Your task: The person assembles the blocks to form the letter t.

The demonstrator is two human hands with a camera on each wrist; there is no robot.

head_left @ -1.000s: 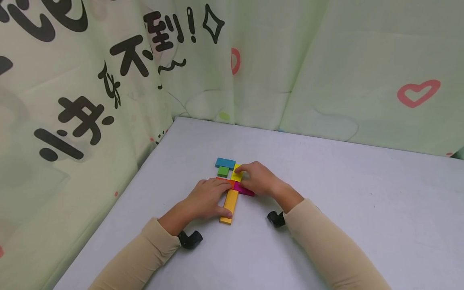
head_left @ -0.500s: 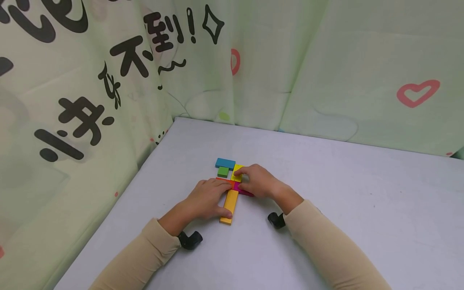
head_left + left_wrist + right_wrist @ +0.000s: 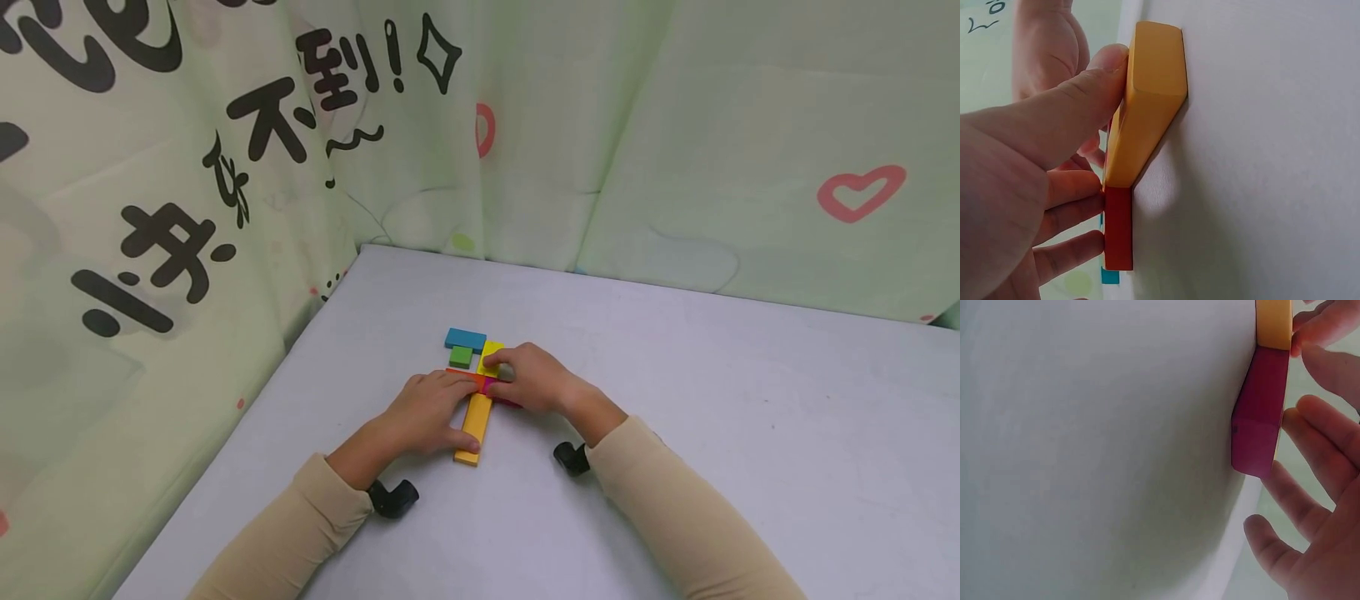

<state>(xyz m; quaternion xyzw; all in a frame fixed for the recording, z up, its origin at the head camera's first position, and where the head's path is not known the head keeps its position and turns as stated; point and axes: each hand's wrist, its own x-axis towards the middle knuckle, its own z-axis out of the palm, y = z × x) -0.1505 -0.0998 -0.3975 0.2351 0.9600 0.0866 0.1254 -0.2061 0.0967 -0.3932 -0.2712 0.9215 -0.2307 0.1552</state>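
Note:
Flat coloured wooden blocks lie together on the white table. My left hand [image 3: 423, 411] spreads over them, its fingertips on the red block [image 3: 1118, 228] and its thumb on the long orange-yellow block [image 3: 1159, 62]. From the other side, my right hand [image 3: 542, 379] touches the bright yellow block [image 3: 492, 347] with a finger. Its thumb rests on the magenta block [image 3: 1263, 394], which butts against the end of the orange-yellow one in the right wrist view. Beyond the hands sit a small green block [image 3: 461, 357] and a blue block [image 3: 466, 339]. The hands partly cover the red and magenta blocks.
The white table [image 3: 712, 417] stretches to the right and front. A pale green printed curtain [image 3: 555, 150] hangs along its back and left edges. Black wrist cameras show under the left sleeve [image 3: 330, 492] and the right sleeve [image 3: 637, 450].
My right hand has shifted slightly down, and its thumb has slid left along the magenta block, covering more of it. The left hand and the other blocks stay about where they were.

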